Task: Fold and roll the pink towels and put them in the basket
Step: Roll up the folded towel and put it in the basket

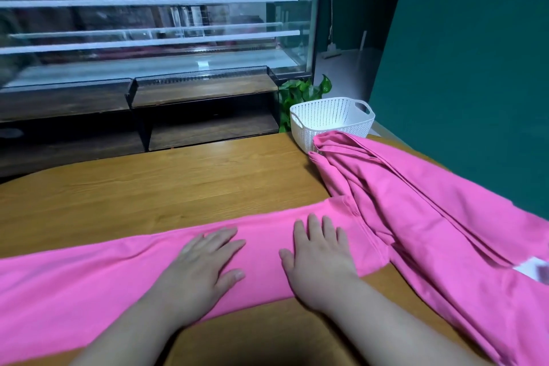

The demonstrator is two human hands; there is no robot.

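Where the long pink towel runs out past the left edge of the view, its end is cut off and cannot be seen. It lies flat across the desk as a folded strip. Beyond the left hand, behind the desk, a glass display case is smeared with reflections, and what it holds is hard to make out. The left hand presses palm down on the strip, fingers straight and slightly spread, holding nothing. Just to its right, apart from it, the right hand lies flat on the same strip in the same way, also gripping nothing. Both forearms leave the view at the bottom.

Beyond the right hand, at the desk's far corner, stands the white basket, and a green plant behind it is partly hidden by its rim. Right of the right hand the strip's end meets a loose heap of pink towels. The far tip of the heap lies against the basket's front wall and covers its lower part. The folds overlap, so the number of towels cannot be told, and the right and lower sides of the heap are cut off. A white tag on the heap is blurred and clipped by the right edge.
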